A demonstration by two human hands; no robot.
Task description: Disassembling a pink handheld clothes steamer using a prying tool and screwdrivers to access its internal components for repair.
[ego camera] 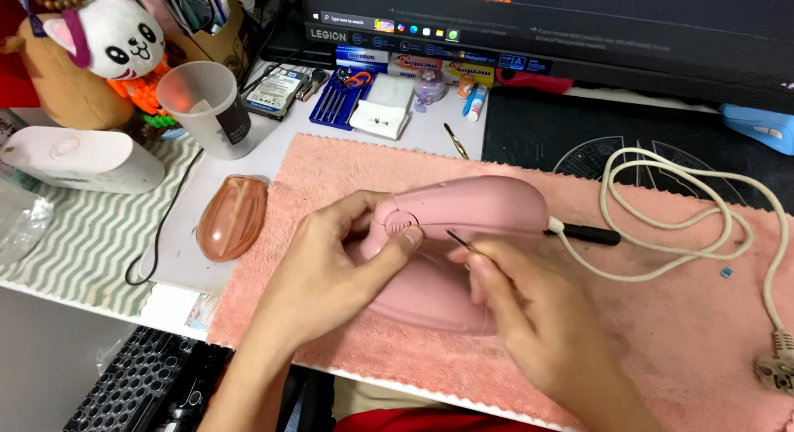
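Pink iron lies mid-frame on a pink towel. Left hand grips its front, thumb on the dial. Right hand pinches a thin tool toward the dial. Risk: tip slipping, scratching plastic or pricking the thumb.

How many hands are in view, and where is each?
2. The left hand grips the pink iron at its handle end; the right hand holds a thin metal tool against it. No others show.
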